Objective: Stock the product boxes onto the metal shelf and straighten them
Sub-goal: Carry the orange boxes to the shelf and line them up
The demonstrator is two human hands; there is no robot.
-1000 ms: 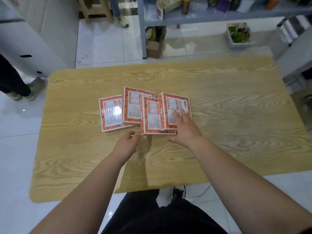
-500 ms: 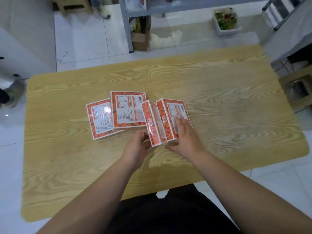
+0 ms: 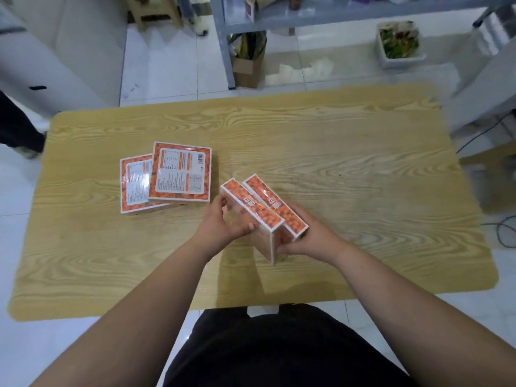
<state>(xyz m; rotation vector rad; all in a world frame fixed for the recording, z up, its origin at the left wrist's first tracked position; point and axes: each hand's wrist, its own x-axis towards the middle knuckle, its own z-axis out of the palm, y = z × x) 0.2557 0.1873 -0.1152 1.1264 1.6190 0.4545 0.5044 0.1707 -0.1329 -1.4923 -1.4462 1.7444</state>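
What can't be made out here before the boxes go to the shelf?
Head view only.
Metal shelf: cut off by the top edge; free space unknown.
Held boxes: broad faces hidden between the left hand and right hand.
Lower flat box: partly covered by the upper flat box, label washed out by glare.
Label print: too small to read.

Worktop (image 3: 335,152): pale wood-grain surface, smooth, low sheen. Product boxes (image 3: 180,174): printed card under clear film, glossy. Glare patch on leftmost box (image 3: 134,188); held pair (image 3: 251,203) likewise shiny. Metal shelf (image 3: 363,16): grey, matt paint. Floor (image 3: 173,65): white tile, glossy, reflective. Carton (image 3: 248,68) under shelf: plain brown cardboard, matt.
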